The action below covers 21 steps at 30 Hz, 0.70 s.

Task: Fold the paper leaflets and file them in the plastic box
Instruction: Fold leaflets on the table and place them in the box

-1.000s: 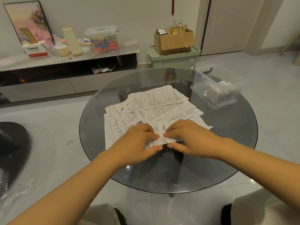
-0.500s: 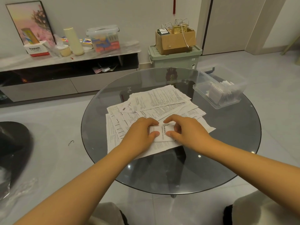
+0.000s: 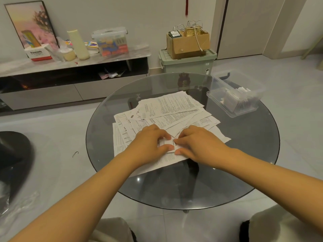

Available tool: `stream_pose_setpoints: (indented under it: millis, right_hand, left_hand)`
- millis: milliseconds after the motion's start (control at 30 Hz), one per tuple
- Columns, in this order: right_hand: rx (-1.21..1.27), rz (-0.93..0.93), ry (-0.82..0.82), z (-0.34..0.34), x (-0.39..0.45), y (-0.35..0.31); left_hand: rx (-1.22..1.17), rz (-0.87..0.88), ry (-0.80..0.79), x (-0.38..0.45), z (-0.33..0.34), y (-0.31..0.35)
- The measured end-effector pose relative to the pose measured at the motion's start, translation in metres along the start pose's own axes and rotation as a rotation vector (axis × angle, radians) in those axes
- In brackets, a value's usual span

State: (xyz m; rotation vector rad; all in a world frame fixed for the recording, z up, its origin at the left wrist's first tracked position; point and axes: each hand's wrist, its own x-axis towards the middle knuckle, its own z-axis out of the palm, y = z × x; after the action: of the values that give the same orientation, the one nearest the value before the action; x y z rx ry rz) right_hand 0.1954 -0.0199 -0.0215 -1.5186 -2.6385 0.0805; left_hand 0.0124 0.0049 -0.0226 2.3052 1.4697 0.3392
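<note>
Both hands' fingers [image 3: 167, 136] curled, pinching folded leaflet [image 3: 168, 143] btwn them.

Both forearms [image 3: 97, 187] bare, no sleeves, watch or rings visible. Light cream trousers [image 3: 279, 226] cover the knees at the lower edge.

A home living room: a round glass table [image 3: 244, 172] stands on pale tiled floor before a low TV-style console [image 3: 73, 67] with household clutter, a framed picture [image 3: 31, 23] against the wall, and a green storage bin [image 3: 187, 64] bearing a cardboard box [image 3: 187, 43].
</note>
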Motion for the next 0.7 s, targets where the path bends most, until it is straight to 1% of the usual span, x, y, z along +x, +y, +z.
stream_pose_setpoints:
  millis: [67, 167, 267, 333, 500, 633, 700]
  right_hand:
    - [-0.017, -0.023, 0.031, -0.001, -0.003, 0.001]
    - [-0.025, 0.037, 0.064, -0.006, -0.005, 0.002]
    - [-0.026, 0.076, 0.117, -0.011, -0.006, 0.004]
    - [0.065, 0.104, 0.144, -0.018, -0.006, 0.006]
    - [0.394, 0.246, 0.254, -0.047, 0.000, 0.024]
    - [0.479, 0.315, 0.241, -0.068, 0.005, 0.042]
    - [0.510, 0.343, 0.219, -0.076, 0.005, 0.053]
  left_hand:
    - [-0.027, 0.016, -0.040, -0.003, -0.005, 0.000]
    - [-0.014, 0.034, -0.068, -0.005, -0.008, 0.002]
    - [-0.051, 0.024, 0.047, -0.004, -0.008, 0.010]
    - [-0.084, -0.017, 0.119, -0.002, -0.010, 0.016]
    - [-0.228, -0.058, 0.219, 0.014, -0.024, 0.037]
    - [-0.364, -0.068, 0.230, 0.029, -0.033, 0.051]
    - [-0.387, -0.057, 0.220, 0.042, -0.036, 0.057]
